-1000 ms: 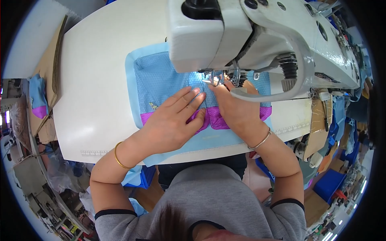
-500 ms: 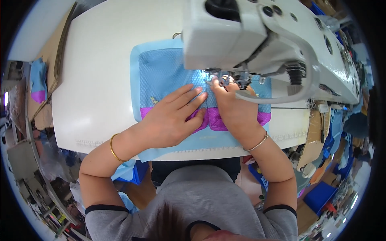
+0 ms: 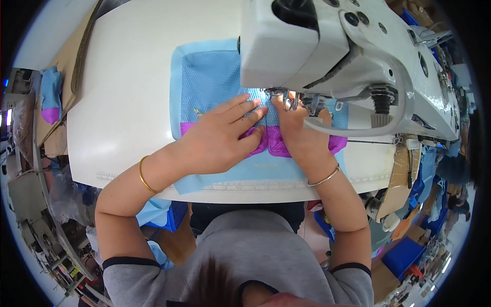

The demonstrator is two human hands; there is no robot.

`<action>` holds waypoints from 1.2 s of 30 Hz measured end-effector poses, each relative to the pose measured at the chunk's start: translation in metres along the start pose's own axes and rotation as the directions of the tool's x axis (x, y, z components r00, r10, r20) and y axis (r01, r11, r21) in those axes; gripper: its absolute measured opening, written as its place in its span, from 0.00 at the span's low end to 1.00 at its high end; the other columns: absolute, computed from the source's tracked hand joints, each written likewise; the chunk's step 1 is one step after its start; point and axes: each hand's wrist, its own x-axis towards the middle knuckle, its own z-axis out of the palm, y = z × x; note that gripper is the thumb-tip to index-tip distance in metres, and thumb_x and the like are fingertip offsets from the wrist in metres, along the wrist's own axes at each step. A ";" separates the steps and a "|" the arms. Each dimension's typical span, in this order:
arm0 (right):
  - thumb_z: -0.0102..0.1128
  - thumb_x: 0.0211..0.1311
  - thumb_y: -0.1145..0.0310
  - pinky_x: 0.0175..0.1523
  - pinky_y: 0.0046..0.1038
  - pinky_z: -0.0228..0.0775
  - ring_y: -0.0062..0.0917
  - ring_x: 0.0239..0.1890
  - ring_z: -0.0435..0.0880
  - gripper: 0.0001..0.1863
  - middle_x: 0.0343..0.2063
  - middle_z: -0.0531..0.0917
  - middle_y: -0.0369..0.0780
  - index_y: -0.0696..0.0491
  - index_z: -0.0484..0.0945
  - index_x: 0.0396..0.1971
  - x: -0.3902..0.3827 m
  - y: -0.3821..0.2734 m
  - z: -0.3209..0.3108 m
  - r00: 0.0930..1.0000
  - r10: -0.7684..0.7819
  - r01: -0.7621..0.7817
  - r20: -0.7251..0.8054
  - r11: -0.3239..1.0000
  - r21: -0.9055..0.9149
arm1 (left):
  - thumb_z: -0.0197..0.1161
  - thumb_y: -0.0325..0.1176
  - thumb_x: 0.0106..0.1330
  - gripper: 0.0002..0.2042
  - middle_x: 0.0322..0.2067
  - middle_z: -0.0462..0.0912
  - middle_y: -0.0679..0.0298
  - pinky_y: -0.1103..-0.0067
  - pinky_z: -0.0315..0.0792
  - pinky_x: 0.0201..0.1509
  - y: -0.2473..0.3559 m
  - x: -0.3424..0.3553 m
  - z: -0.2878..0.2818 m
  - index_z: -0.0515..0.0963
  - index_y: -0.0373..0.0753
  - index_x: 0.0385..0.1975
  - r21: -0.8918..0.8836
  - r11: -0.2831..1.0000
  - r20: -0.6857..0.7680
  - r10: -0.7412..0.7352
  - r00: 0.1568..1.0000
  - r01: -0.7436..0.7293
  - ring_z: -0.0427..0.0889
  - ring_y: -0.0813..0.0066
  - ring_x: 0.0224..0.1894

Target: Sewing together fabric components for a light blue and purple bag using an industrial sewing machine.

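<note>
A light blue cloth panel (image 3: 176,97) lies flat on the sewing table, with a blue mesh piece (image 3: 209,77) and shiny magenta bands on top. My left hand (image 3: 217,138) rests palm down on the mesh and the left magenta band (image 3: 255,144), its fingers stretched toward the seam between the two halves. Close beside the needle area, my right hand (image 3: 302,128) lies on the right half, over the other magenta band (image 3: 279,146). The white sewing machine head (image 3: 279,51) and its presser parts (image 3: 294,100) hide most of the right fingertips.
A curved clear guard (image 3: 358,130) arches over my right hand. The white table (image 3: 123,102) carries a printed ruler (image 3: 245,185) along its front edge. At the left, a small blue and magenta piece (image 3: 51,94) lies by cardboard (image 3: 76,66). Blue bins (image 3: 404,256) stand below.
The cloth has slid a little away from me under the machine, both hands travelling with it. More of the ruler at the front edge is uncovered. The whole view has shifted slightly.
</note>
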 end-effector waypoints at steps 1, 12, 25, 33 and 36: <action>0.59 0.68 0.59 0.30 0.30 0.70 0.23 0.25 0.83 0.05 0.28 0.83 0.30 0.41 0.82 0.37 0.000 0.001 -0.003 0.998 -0.017 0.019 -0.056 0.999 0.038 | 0.64 0.29 0.58 0.10 0.53 0.82 0.43 0.54 0.66 0.72 0.000 0.001 -0.002 0.81 0.32 0.37 -0.002 1.000 0.002 0.004 1.000 -0.004 0.79 0.48 0.60; 0.70 0.55 0.71 0.32 0.33 0.74 0.32 0.32 0.84 0.13 0.31 0.86 0.38 0.53 0.85 0.42 -0.023 0.007 -0.064 0.998 -0.056 0.063 -0.029 0.874 0.483 | 0.64 0.28 0.56 0.13 0.44 0.84 0.55 0.59 0.69 0.69 0.016 0.000 0.002 0.82 0.29 0.39 0.258 0.965 -0.105 0.072 0.992 -0.043 0.80 0.60 0.50; 0.68 0.55 0.70 0.36 0.34 0.75 0.31 0.33 0.83 0.14 0.35 0.86 0.38 0.53 0.85 0.43 -0.012 0.005 -0.063 0.990 -0.140 0.120 0.022 0.909 0.398 | 0.67 0.28 0.59 0.11 0.46 0.85 0.54 0.59 0.70 0.69 0.016 -0.006 0.014 0.82 0.30 0.40 0.147 0.989 -0.175 0.000 0.985 0.026 0.82 0.60 0.50; 0.66 0.58 0.71 0.38 0.34 0.76 0.33 0.34 0.85 0.13 0.38 0.85 0.38 0.53 0.85 0.43 -0.007 0.001 -0.058 0.992 -0.128 0.120 -0.004 0.922 0.369 | 0.67 0.27 0.59 0.10 0.45 0.85 0.54 0.58 0.71 0.68 0.018 -0.006 0.018 0.83 0.29 0.37 0.152 0.987 -0.236 -0.009 0.972 0.046 0.83 0.60 0.48; 0.67 0.58 0.70 0.39 0.34 0.76 0.33 0.36 0.85 0.12 0.38 0.85 0.38 0.54 0.86 0.43 -0.009 0.000 -0.059 0.993 -0.115 0.097 0.027 0.925 0.366 | 0.67 0.27 0.58 0.09 0.43 0.84 0.54 0.56 0.71 0.68 0.019 -0.006 0.016 0.83 0.29 0.35 0.133 0.990 -0.225 -0.013 0.974 0.044 0.82 0.59 0.48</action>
